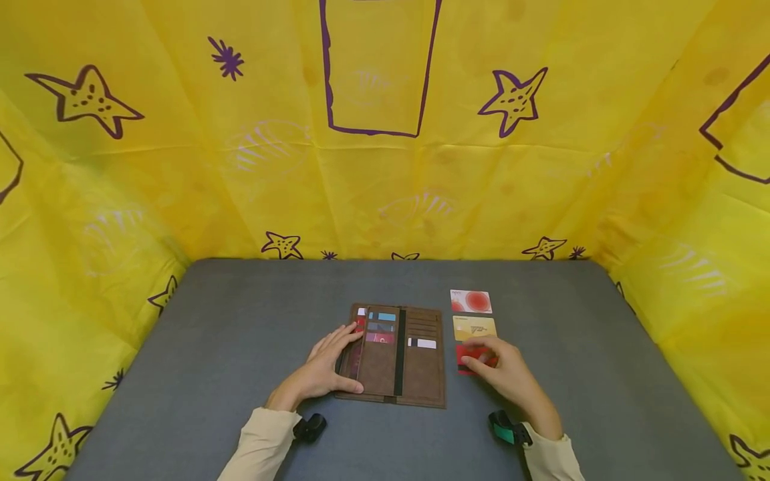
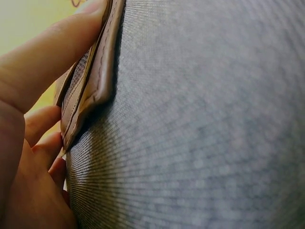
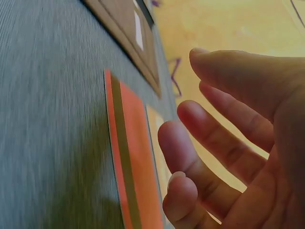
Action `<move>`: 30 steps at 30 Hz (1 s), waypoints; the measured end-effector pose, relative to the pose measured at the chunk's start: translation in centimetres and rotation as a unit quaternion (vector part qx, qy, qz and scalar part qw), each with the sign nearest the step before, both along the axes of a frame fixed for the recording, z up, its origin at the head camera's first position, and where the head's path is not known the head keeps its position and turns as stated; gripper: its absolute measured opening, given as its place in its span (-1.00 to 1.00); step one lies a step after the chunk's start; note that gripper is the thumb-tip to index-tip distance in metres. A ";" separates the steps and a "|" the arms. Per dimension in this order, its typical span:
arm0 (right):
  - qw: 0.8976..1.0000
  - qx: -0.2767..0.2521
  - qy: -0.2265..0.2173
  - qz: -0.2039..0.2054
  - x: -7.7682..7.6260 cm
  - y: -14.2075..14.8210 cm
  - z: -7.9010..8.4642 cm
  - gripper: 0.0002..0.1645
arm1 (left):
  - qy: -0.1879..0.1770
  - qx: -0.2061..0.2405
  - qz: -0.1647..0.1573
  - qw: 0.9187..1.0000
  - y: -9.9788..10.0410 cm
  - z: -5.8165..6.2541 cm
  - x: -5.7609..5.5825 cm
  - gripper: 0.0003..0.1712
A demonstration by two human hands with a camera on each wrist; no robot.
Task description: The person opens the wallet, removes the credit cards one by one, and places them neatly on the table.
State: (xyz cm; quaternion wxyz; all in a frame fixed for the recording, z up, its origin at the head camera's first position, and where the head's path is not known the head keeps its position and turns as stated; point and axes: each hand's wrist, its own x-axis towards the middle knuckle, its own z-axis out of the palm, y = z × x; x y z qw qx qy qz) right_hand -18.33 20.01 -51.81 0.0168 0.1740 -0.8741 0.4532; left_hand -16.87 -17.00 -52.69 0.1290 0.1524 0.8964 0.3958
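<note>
Left hand slants in, fingers spread, open wallet under them, thumb reaching its lower edge! And the right hand arches, fingers curved, thumb parted, red card right beneath them, yellow card just beyond their tips!

matt leather-look wallet, stitched edge, smooth plastic-looking cards, ribbed cloth table cover, creased satiny cloth backdrop

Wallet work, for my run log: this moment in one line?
left hand: on wallet; right hand: over red card, holding nothing; wallet: open; gold card: on table
</note>
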 end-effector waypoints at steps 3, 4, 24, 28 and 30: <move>0.999 0.018 0.001 0.029 -0.4 -1.4 0.1 -0.71 | -0.001 0.001 0.002 1.000 -0.1 0.1 0.1 0.11; 0.999 0.025 0.001 0.039 -0.5 -1.9 0.2 -0.72 | -0.002 0.001 0.003 1.000 -0.1 0.1 0.1 0.11; 0.989 0.105 0.010 0.099 -3.2 -6.1 0.5 -0.77 | 0.001 -0.001 -0.001 1.000 -0.1 0.1 0.0 0.12; 0.987 0.116 0.015 0.107 -3.6 -6.6 0.6 -0.79 | 0.000 0.000 -0.001 1.000 -0.1 0.1 0.0 0.11; 0.987 0.119 0.018 0.110 -3.8 -6.7 0.6 -0.81 | 0.000 0.000 -0.002 1.000 0.0 0.1 0.0 0.11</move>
